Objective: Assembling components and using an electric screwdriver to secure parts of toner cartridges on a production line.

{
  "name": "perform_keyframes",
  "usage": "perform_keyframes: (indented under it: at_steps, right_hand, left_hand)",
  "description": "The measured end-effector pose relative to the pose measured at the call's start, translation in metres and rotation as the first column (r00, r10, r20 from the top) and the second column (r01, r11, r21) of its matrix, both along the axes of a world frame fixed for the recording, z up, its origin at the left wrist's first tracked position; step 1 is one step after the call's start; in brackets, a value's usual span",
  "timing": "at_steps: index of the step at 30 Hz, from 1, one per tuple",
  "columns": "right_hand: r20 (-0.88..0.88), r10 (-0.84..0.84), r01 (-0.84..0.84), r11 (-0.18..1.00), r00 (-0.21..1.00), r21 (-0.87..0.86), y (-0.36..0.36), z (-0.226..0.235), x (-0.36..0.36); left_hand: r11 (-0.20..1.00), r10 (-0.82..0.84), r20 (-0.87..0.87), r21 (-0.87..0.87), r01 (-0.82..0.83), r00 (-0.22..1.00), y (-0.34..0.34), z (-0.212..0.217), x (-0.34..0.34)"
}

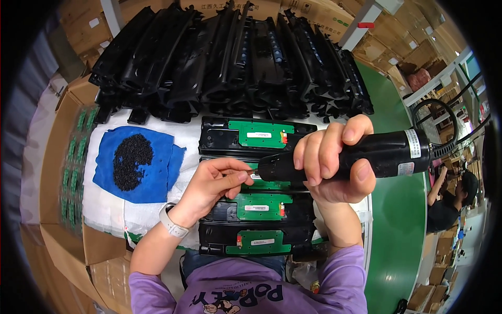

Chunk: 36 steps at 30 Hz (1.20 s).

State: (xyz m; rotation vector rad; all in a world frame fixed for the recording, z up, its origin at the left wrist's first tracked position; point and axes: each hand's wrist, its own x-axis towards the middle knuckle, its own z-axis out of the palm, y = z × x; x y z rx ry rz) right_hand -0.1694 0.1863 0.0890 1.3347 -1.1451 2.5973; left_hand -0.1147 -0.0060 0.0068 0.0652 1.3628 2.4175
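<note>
My right hand is wrapped round a black electric screwdriver, held level with its nose pointing left. At that nose, the thumb and fingertips of my left hand pinch the thin screwdriver bit; whether a screw sits in the pinch is too small to tell. Beneath both hands lie several black plastic panels in a column, each with a green circuit board, such as the far board and the near board. My hands partly hide the middle ones. Left of them, a pile of small black screws rests on a blue cloth.
Long black plastic housings are stacked along the far side. A cardboard box with trays of green boards stands left. The screwdriver's cable loops right over a green surface. Another person is farther right.
</note>
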Motion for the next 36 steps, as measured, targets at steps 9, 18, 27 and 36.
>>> perform_keyframes:
  at_steps: [9, 18, 27, 36]
  right_hand:
    - [0.156, -0.167, 0.180, 0.981, 0.974, -0.074, -0.008, -0.005, 0.003]
    - [0.285, -0.172, 0.197, 0.979, 0.943, -0.060, 0.007, -0.009, -0.003]
    - [0.156, -0.155, 0.108, 0.957, 0.976, 0.270, 0.014, -0.033, 0.007]
    - [0.175, -0.168, 0.112, 0.950, 0.970, 0.291, 0.009, -0.039, 0.009]
  left_hand:
    - [0.988, 0.112, -0.122, -0.092, -0.124, 0.986, 0.005, -0.003, 0.003]
    - [0.938, 0.223, -0.154, -0.235, -0.255, 0.963, 0.011, 0.001, 0.005]
    - [0.960, 0.277, -0.055, -0.018, -0.278, 0.959, 0.006, -0.001, -0.003]
    - [0.964, 0.246, -0.017, -0.100, -0.246, 0.969, 0.004, 0.002, -0.002]
